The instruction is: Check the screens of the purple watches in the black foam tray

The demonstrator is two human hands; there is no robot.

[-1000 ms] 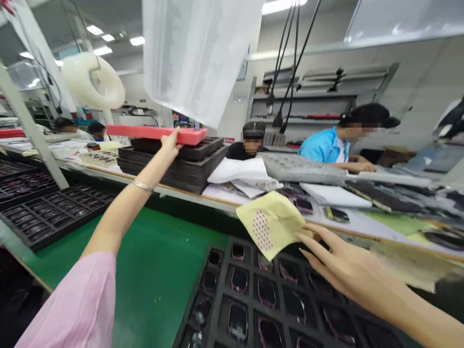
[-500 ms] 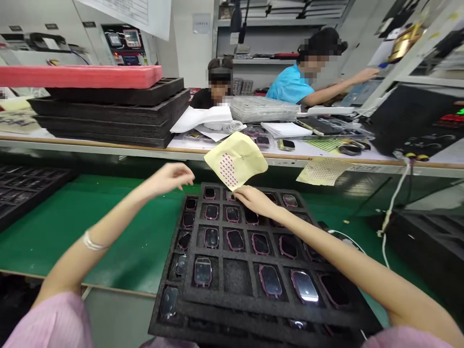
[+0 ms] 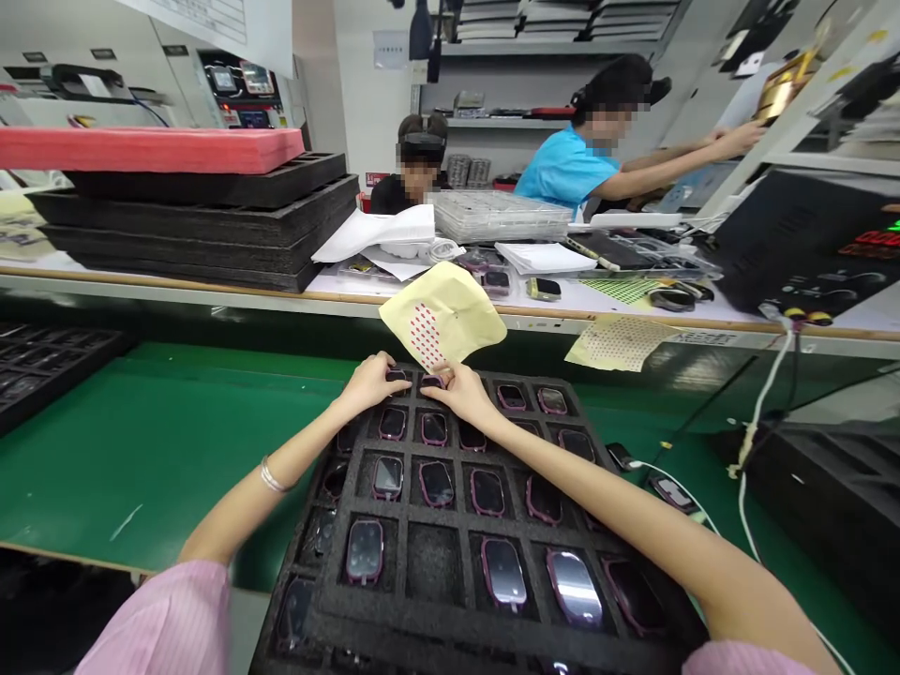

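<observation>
A black foam tray [image 3: 450, 516] lies on top of another, its compartments holding several watch-like devices with purple frames; one front compartment is bare. My left hand [image 3: 372, 382] is at the tray's far left corner, fingers on the device [image 3: 397, 378] in that compartment. Beside it, my right hand [image 3: 460, 392] pinches the lower corner of a yellow sheet [image 3: 460, 314] with rows of small red stickers, over the neighbouring compartment of the back row. The sheet stands up from my fingers against the shelf edge.
Black foam trays [image 3: 203, 225] under a red foam slab [image 3: 147, 150] stand on the shelf at left. Another loaded tray [image 3: 49, 366] lies far left. A dark box with a display [image 3: 808, 244] and white cables [image 3: 756, 422] are at right. Two people sit beyond the shelf.
My left hand has moved right and down onto the tray's far left corner. My right hand and the yellow sheet have shifted slightly left in view.
</observation>
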